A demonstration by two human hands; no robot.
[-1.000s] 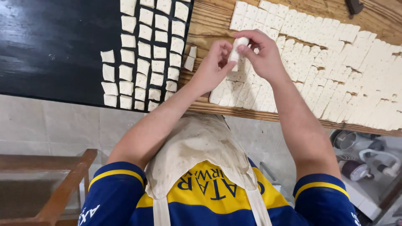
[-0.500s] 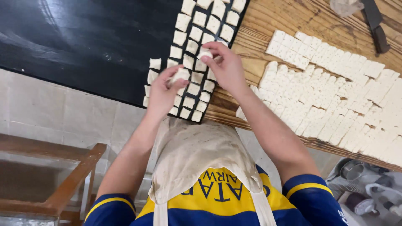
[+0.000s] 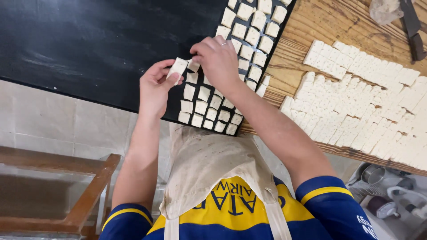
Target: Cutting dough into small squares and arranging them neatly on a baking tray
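Observation:
My left hand [image 3: 155,86] pinches a pale dough square [image 3: 178,68] above the black baking tray [image 3: 89,44]. My right hand [image 3: 217,55], with a ring on one finger, sits close beside it and sets another small dough square [image 3: 193,66] at the top of a row. Several rows of dough squares [image 3: 218,109] lie on the tray's right part. A large sheet of cut dough squares [image 3: 356,102] lies on the wooden table [image 3: 320,22] to the right.
A knife [image 3: 411,26] and a clear plastic bag [image 3: 384,9] lie at the table's far right. A wooden frame [image 3: 66,178] stands lower left over the tiled floor. Metal cups and utensils [image 3: 382,195] sit below the table edge at lower right.
Both hands moved left from the cut dough sheet to the black tray, carrying dough squares. The view shifted left with them, so the tray now fills the middle.

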